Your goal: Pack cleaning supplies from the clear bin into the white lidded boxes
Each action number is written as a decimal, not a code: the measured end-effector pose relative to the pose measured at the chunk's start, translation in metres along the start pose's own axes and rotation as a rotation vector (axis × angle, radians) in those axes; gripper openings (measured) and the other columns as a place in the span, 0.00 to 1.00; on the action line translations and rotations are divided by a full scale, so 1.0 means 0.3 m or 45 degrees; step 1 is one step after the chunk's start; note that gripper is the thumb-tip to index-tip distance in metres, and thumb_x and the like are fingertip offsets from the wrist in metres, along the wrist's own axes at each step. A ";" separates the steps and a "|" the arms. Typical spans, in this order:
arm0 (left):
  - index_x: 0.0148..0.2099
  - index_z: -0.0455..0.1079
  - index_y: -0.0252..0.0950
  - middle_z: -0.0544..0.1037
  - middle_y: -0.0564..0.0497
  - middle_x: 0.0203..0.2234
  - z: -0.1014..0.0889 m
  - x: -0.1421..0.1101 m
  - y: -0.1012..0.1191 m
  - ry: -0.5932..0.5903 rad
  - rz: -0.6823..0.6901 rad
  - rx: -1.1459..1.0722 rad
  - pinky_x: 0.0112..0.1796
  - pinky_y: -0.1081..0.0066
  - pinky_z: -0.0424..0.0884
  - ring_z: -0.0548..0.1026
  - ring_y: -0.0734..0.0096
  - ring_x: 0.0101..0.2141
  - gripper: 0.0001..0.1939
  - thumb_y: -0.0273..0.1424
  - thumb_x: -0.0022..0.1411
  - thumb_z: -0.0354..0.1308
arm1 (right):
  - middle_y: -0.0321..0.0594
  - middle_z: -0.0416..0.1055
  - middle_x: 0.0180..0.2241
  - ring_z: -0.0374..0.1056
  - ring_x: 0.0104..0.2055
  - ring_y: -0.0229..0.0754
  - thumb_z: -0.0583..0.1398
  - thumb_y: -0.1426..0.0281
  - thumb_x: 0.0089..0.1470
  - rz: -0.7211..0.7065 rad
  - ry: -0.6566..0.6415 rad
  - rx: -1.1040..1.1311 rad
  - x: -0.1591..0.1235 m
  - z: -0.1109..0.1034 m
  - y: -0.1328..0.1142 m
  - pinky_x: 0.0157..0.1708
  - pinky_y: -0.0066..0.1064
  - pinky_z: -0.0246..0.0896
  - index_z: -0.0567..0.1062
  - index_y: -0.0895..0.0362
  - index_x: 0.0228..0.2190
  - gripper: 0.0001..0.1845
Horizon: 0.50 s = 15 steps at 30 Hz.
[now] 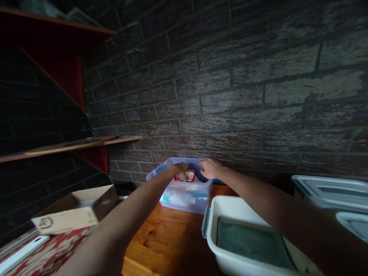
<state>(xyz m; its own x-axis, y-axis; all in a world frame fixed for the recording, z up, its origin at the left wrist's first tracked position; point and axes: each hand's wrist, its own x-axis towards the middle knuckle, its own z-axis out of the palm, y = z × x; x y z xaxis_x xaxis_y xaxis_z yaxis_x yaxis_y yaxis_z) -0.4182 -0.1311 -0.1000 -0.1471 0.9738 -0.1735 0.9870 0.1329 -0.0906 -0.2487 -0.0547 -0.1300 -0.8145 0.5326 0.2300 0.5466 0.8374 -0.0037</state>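
A translucent plastic bin [184, 205] stands on the wooden table against the brick wall, with white and blue-green things showing through its front. My left hand [180, 169] reaches into it, fingers closed around a red item with a white printed label [190, 176]; the hand covers part of that item. At the bin's back right corner is my right hand [211, 168], its fingers curled beside a dark, curved surface [197, 168] inside the bin. Whether those fingers grip that surface or the rim I cannot tell.
A white tub [214, 245] with dark green textured material inside stands close in front, under my right forearm. Grey lids [333, 191] lie at the right. An open cardboard box [66, 221] sits on red patterned cloth [66, 245] at left, below a wooden shelf [69, 145].
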 end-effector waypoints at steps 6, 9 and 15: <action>0.54 0.72 0.32 0.77 0.47 0.48 -0.009 -0.018 0.000 -0.089 -0.026 0.091 0.46 0.56 0.77 0.77 0.55 0.46 0.18 0.38 0.68 0.61 | 0.47 0.71 0.54 0.71 0.51 0.48 0.61 0.63 0.65 -0.018 0.015 -0.021 -0.067 -0.007 0.020 0.49 0.46 0.71 0.73 0.57 0.53 0.18; 0.55 0.71 0.33 0.76 0.46 0.50 -0.023 -0.019 0.010 -0.124 -0.034 0.157 0.47 0.55 0.76 0.77 0.55 0.47 0.18 0.38 0.68 0.61 | 0.47 0.71 0.54 0.72 0.50 0.48 0.61 0.63 0.65 -0.018 -0.002 -0.030 -0.087 -0.013 0.014 0.49 0.46 0.71 0.73 0.57 0.53 0.18; 0.58 0.69 0.35 0.74 0.43 0.54 -0.055 -0.021 0.008 -0.034 -0.089 0.192 0.48 0.54 0.76 0.76 0.58 0.49 0.19 0.37 0.69 0.60 | 0.46 0.72 0.53 0.72 0.50 0.47 0.61 0.63 0.65 -0.046 -0.030 -0.037 -0.112 -0.032 -0.010 0.49 0.45 0.71 0.73 0.57 0.52 0.17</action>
<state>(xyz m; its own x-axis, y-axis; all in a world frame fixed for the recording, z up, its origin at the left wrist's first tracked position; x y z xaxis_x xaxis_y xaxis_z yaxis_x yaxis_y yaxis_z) -0.4138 -0.1339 -0.0830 -0.2189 0.9575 -0.1877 0.9536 0.1692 -0.2490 -0.2211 -0.0761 -0.1285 -0.8379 0.5052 0.2068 0.5220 0.8523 0.0328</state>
